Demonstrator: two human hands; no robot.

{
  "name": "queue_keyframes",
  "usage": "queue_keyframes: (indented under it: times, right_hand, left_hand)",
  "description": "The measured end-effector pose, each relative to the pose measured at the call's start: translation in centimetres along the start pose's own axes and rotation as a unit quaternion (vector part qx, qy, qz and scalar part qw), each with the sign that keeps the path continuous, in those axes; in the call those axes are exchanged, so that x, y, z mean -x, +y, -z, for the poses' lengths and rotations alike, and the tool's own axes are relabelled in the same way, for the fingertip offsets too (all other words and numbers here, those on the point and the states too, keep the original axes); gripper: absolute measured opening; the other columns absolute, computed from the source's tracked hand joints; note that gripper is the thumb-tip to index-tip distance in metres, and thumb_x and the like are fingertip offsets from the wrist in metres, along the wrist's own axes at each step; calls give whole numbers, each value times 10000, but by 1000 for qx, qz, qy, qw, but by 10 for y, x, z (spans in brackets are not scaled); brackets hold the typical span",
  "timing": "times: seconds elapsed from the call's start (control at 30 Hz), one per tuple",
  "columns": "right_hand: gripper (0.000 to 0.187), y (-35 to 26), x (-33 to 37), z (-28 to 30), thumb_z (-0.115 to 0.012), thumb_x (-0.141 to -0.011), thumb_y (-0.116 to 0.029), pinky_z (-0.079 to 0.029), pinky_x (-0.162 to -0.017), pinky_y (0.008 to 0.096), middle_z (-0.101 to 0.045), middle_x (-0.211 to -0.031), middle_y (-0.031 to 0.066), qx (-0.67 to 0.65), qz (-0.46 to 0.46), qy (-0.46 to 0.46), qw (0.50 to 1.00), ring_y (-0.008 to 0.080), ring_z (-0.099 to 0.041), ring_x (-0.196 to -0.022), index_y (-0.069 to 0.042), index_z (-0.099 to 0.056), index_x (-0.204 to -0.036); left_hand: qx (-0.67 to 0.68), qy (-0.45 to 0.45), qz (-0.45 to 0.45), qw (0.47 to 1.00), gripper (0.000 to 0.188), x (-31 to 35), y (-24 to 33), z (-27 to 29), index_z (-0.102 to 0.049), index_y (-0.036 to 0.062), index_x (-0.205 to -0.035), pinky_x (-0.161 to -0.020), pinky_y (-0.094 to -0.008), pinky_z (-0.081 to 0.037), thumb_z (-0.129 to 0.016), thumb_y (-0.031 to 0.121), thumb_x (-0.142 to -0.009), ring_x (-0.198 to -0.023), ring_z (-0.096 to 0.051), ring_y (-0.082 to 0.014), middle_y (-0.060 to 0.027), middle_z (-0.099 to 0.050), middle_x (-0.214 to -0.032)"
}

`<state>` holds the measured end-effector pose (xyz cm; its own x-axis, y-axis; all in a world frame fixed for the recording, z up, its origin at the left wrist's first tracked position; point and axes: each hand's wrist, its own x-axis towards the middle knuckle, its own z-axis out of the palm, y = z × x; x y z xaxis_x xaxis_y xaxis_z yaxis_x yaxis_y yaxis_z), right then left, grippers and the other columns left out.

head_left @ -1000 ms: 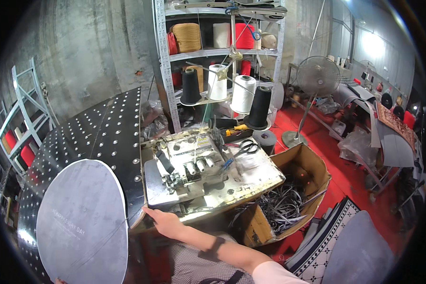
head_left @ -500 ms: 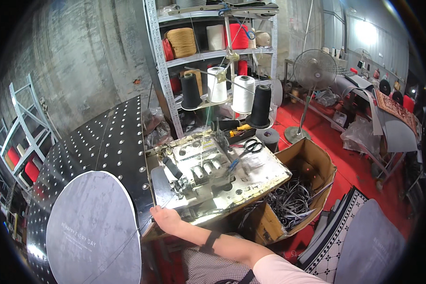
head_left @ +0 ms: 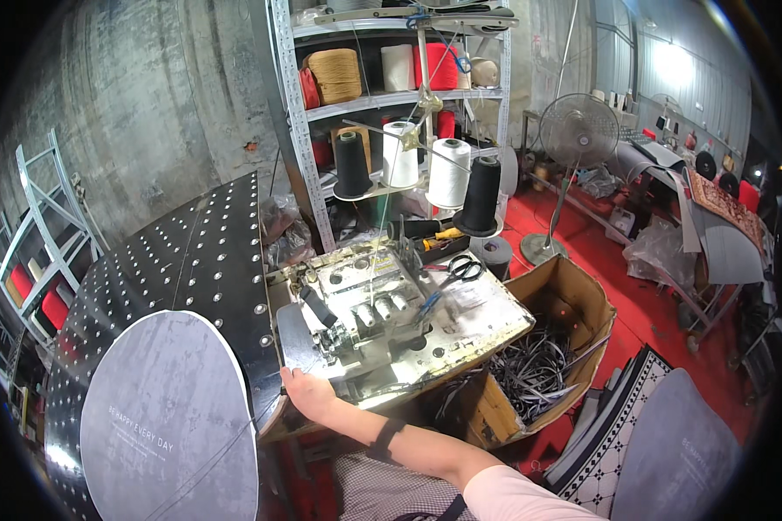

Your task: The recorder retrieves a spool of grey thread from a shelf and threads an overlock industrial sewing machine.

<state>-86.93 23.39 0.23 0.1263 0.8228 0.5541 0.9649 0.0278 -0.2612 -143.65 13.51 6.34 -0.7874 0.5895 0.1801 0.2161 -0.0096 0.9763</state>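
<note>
Black studded table [head_left: 182, 273], red floor [head_left: 639, 326] — right fingers [head_left: 294, 382] by sewing machine [head_left: 349, 300], grip unclear.

At lower left, the grey oval mat [head_left: 172, 391] runs out of the frame at the bottom edge, its finer print too small to make out, while near the centre the right hand [head_left: 309, 392] is too small to tell whether its fingertips pinch anything. The pale pink sleeve [head_left: 513, 492] and the checked cloth [head_left: 369, 482] are cut off along the bottom — the forearm [head_left: 356, 423] covers part of the cloth — and at lower right the second grey mat [head_left: 679, 451] leaves the frame too. At top centre the shelf [head_left: 378, 102] is cropped, and at upper right the blades of the fan [head_left: 579, 130] are blurred.
</note>
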Motion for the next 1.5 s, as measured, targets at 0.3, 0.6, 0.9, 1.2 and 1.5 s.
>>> queue_keyframes:
  times: [0.3, 0.6, 0.9, 1.2, 1.5]
  right_hand:
    - [200, 1, 2, -11, -549, -793, -63, -520, -524, 340, -576, -779, 109, -74, 19, 17, 997, 248, -641, -620, -28, -542, -990]
    - [198, -3, 6, -1, -545, -789, -34, -529, -564, 351, -558, -851, 150, -105, 21, 0, 994, 279, -647, -693, -11, -481, -976]
    - [256, -13, 7, 5, -560, -755, -18, -527, -601, 369, -553, -881, 175, -141, 13, -43, 989, 311, -640, -726, 15, -464, -990]
    - [265, -24, 16, 10, -629, -746, -90, -527, -669, 389, -566, -881, 170, -197, 39, -64, 977, 331, -635, -767, 0, -493, -954]
    - [462, -31, 30, 31, -608, -768, -90, -521, -705, 445, -559, -1025, 196, -267, 92, -172, 944, 374, -623, -839, -32, -442, -1196]
  left_hand:
    - [-9, 5, -4, 1000, 336, 6, 2, 5, -580, -59, -1074, -789, -378, -448, -566, 230, -904, -830, -556, -301, -208, -611, -960]
    - [-17, 8, -10, 1000, 352, 9, 0, 7, -578, -76, -1078, -800, -389, -449, -569, 227, -898, -839, -561, -318, -233, -613, -975]
    - [-34, 10, -17, 999, 368, 10, 1, 6, -576, -93, -1081, -810, -401, -450, -573, 224, -893, -848, -566, -335, -259, -615, -990]
    - [-70, 11, -33, 997, 384, 17, 11, 4, -574, -110, -1084, -821, -412, -451, -576, 221, -888, -857, -571, -352, -284, -617, -1005]
    - [-328, -144, -199, 912, 391, -1, 21, -15, -583, -84, -1124, -884, -411, -438, -576, 214, -872, -945, -583, -363, -273, -620, -1072]
